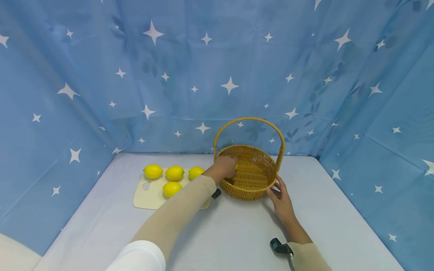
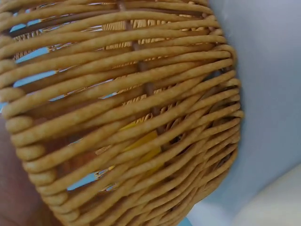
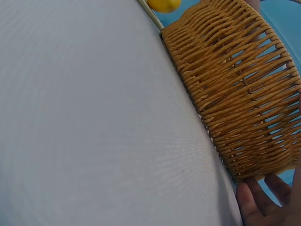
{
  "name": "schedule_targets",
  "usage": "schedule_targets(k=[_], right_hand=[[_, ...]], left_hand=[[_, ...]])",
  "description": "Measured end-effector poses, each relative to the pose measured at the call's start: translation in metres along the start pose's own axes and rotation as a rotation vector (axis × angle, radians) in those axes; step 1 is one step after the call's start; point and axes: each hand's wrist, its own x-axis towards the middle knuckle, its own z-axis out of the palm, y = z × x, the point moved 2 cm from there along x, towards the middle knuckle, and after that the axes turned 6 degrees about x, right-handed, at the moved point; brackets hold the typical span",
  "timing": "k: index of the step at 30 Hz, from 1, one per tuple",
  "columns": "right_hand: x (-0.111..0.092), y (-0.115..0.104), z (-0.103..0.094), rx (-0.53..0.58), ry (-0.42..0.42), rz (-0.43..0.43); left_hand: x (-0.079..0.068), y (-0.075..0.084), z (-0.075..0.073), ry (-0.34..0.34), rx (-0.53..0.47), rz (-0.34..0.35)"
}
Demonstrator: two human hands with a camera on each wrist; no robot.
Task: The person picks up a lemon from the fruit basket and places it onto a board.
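Observation:
A wicker basket [image 1: 252, 177] with a tall arched handle stands on the table. My left hand [image 1: 222, 167] reaches over its left rim and holds a lemon [image 1: 236, 168] inside, mostly hidden by the fingers. In the left wrist view the weave of the basket [image 2: 117, 80] covers most of the picture, and a patch of the yellow lemon [image 2: 146, 146] shows through the gaps. My right hand [image 1: 282, 201] grips the basket's right side, thumb at the near rim. In the right wrist view its fingers [image 3: 254, 200] touch the basket's lower edge.
Left of the basket a cream cutting board [image 1: 147, 197] carries several lemons [image 1: 172, 189], partly covered by my left forearm. Blue curtains [image 1: 190, 75] with white stars enclose the white table [image 1: 230, 241] at the back and sides.

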Motion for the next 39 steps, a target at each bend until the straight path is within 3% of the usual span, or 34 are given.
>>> schedule_targets(k=[15,25,34,39], right_hand=[[0.0,0.0,0.0,-0.004,0.001,-0.022],[0.002,-0.001,-0.001,0.012,-0.013,0.01],[-0.013,-0.036,0.0,0.023,-0.027,0.023],[-0.011,-0.032,0.0,0.022,-0.024,0.019]], left_hand=[[0.008,0.002,0.009,0.035,-0.015,0.092],[0.01,0.004,0.014,0.074,-0.094,0.13],[0.009,0.005,0.015,0.089,-0.103,0.141],[0.009,0.006,0.014,0.102,-0.106,0.154]])
